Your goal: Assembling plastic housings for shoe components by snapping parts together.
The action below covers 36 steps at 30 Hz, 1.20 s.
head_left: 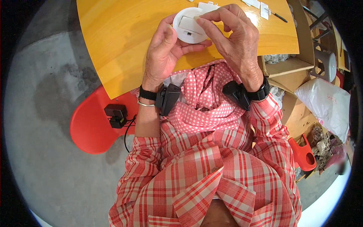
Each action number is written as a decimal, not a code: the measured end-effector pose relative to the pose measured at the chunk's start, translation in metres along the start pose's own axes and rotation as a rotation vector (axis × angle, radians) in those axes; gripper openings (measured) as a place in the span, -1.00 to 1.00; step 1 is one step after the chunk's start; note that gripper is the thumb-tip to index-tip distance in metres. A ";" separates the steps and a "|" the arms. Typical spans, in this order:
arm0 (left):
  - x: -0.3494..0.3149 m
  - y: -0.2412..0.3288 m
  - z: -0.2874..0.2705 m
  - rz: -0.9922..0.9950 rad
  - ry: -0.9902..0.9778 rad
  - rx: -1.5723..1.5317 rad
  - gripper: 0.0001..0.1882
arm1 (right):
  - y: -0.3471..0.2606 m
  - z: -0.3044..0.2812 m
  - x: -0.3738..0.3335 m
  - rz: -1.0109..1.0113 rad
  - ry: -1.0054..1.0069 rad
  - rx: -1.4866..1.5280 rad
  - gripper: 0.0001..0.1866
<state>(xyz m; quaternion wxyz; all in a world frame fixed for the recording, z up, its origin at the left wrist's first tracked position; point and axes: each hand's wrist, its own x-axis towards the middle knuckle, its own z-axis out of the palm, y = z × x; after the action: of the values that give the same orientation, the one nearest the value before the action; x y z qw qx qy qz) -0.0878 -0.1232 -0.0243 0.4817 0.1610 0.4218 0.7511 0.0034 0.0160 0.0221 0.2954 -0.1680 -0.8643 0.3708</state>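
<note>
My left hand (164,48) is closed around the lower left rim of a white round plastic device (188,25), with its fingers passing beneath. A rectangular panel and a small dark square opening show on the device's upturned face. Over its right side, my right hand (236,41) has thumb and index fingertips pinched together at the panel's upper edge. Whether a small part sits between those fingertips is hidden. The device is held just above the near part of a yellow table (124,41). Behind it lies a flat white plastic piece (208,6).
Small white plastic pieces (265,11) and a thin black pen-like tool (280,17) lie at the table's far right. Cardboard boxes (289,67) with clear bags and a white plastic sack (325,106) stand to the right. A red stool (89,125) holding black boxes is at left.
</note>
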 end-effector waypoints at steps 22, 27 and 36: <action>0.001 -0.002 -0.002 -0.016 0.015 -0.037 -0.53 | 0.015 0.008 -0.006 -0.243 0.035 -0.274 -0.89; 0.001 -0.001 -0.003 -0.009 0.011 -0.041 -0.53 | 0.003 0.002 0.000 -0.170 0.029 -0.153 -0.89; 0.001 -0.002 -0.004 -0.009 0.017 -0.046 -0.55 | 0.000 0.000 0.000 -0.120 0.015 -0.062 -0.89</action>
<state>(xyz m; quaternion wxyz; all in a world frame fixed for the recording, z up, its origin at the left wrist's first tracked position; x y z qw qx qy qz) -0.0896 -0.1233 -0.0285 0.4850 0.1415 0.4092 0.7598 0.0030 0.0157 0.0222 0.3181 -0.1276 -0.8817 0.3243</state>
